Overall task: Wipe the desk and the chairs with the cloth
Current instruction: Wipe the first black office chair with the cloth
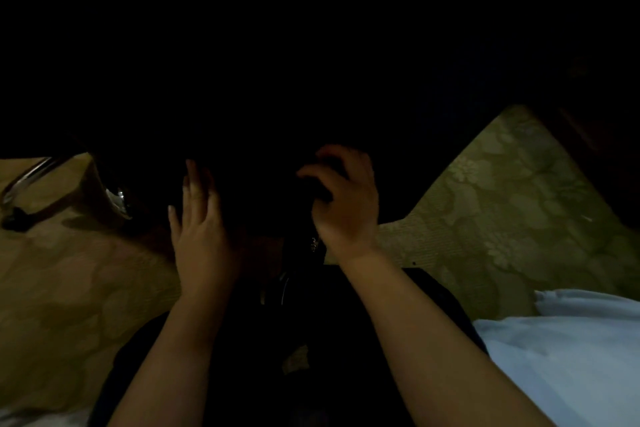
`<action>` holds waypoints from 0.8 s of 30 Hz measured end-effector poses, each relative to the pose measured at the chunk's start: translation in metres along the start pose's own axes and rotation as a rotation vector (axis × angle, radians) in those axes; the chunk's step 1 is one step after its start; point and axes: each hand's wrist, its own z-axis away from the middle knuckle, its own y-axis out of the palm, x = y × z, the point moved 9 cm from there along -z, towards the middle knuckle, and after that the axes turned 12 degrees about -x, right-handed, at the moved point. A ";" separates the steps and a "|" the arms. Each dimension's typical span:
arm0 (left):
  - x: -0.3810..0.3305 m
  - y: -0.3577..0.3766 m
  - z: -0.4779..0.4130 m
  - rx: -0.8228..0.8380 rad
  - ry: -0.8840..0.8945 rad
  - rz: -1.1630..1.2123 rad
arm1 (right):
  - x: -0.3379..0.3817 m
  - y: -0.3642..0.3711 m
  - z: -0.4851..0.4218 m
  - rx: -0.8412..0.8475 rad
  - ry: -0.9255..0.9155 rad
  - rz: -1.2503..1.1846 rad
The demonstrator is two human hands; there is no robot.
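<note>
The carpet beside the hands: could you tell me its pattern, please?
Olive-tan carpet with a tonal floral pattern; head view.

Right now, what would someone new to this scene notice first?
Two bare hands reach into a very dark middle: the left hand flat with straight fingers, the right hand with curled fingers; whether it holds anything is lost in shadow. Pale blue fabric brightens the lower right, beside flower-patterned carpet.

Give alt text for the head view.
Two hands reach into a very dark area: the left hand flat with straight fingers, the right hand with curled fingers, around what is too dark to tell. Patterned carpet, a chrome chair leg and pale blue fabric lie around.
</note>
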 end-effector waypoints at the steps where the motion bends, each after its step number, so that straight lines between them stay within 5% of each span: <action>1: 0.001 -0.002 0.000 -0.014 -0.028 0.033 | -0.014 -0.014 -0.002 -0.039 0.027 0.017; 5: -0.008 -0.016 0.004 -0.171 -0.065 0.110 | -0.080 -0.080 -0.011 -0.337 0.295 0.092; 8: -0.043 -0.016 0.009 -0.207 0.120 0.146 | -0.091 -0.092 -0.013 -0.438 0.399 0.127; 16: -0.059 0.001 0.017 -0.101 0.245 0.139 | -0.027 -0.024 0.004 -0.143 0.045 0.042; 21: -0.047 0.008 0.014 -0.035 0.182 0.152 | -0.112 -0.082 -0.004 -0.404 0.591 0.003; 24: -0.053 0.015 0.016 -0.015 0.198 0.150 | -0.134 -0.093 -0.006 -0.388 0.669 0.116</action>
